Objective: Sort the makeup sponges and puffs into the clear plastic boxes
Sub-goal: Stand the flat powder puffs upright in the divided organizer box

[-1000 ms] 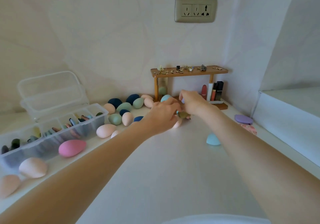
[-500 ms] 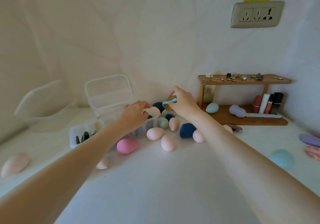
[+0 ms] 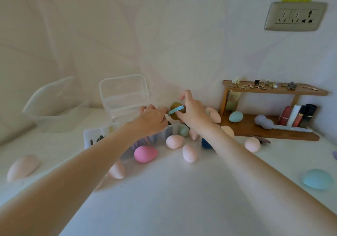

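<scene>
My right hand (image 3: 191, 113) pinches an olive round puff (image 3: 175, 110) with a light-blue strap, held above the right end of the divided clear box (image 3: 102, 135). My left hand (image 3: 151, 120) hovers over that same end of the box, fingers curled; whether it holds anything is hidden. The box's lid (image 3: 124, 93) stands open behind it. Loose egg-shaped sponges lie around: a pink one (image 3: 145, 154), peach ones (image 3: 174, 141) (image 3: 189, 152) (image 3: 252, 144), a navy one (image 3: 206, 143) and a green one (image 3: 183, 130).
A second clear plastic box (image 3: 54, 106) stands at the back left. A wooden shelf (image 3: 269, 133) at the right holds a teal sponge (image 3: 236, 116), a lilac sponge and lipsticks. A teal sponge (image 3: 317, 178) lies far right, a peach one (image 3: 21, 167) far left. A wall socket (image 3: 294, 16) is above.
Both hands have left the sponge pile and moved left to the divided box, the right one carrying the olive puff. My view has swung left and come closer.
</scene>
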Motion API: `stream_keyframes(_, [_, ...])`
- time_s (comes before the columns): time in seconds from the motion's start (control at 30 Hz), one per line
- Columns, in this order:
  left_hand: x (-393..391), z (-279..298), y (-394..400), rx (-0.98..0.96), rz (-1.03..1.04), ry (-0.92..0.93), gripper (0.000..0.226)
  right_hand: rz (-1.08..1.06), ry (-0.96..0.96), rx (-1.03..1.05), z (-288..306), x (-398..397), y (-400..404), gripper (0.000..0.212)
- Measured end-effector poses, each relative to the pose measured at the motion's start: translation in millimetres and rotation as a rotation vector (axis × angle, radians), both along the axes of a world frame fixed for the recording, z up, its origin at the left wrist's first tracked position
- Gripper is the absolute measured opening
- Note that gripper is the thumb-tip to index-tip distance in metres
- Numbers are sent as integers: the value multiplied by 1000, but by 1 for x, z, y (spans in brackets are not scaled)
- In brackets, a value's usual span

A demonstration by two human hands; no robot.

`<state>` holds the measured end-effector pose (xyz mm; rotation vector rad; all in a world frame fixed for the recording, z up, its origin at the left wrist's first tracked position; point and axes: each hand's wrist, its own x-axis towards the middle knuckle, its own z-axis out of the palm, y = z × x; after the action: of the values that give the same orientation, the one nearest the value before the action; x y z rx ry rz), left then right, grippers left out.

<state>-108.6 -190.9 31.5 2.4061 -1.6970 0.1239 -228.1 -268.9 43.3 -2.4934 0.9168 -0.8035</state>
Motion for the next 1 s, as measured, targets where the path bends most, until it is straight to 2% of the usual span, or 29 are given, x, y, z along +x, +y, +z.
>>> stream_keyframes(0.3, [-1,7,14,17,-51,-120,34,18,192,-287,0,9,20,25])
stream_keyframes(0.47, [-1,9,16,31,-50,-149,34,19,272,-377,-6,17,23,21])
stream_keyframes(0.67, [2,7,16,18,-59,-138,34,121,363,-236,0,17,19,24])
stream_keyframes(0.8, [2,7,12,9,-55,-144,35,107,420,-129,3,16,22,30])
stream_keyframes(0.9, [1,3,10,5,-41,-164,34,101,431,-131,1,18,21,33])
stream_keyframes(1.0, [1,2,12,-66,-28,-57,32,77,448,-148,-2,20,17,38])
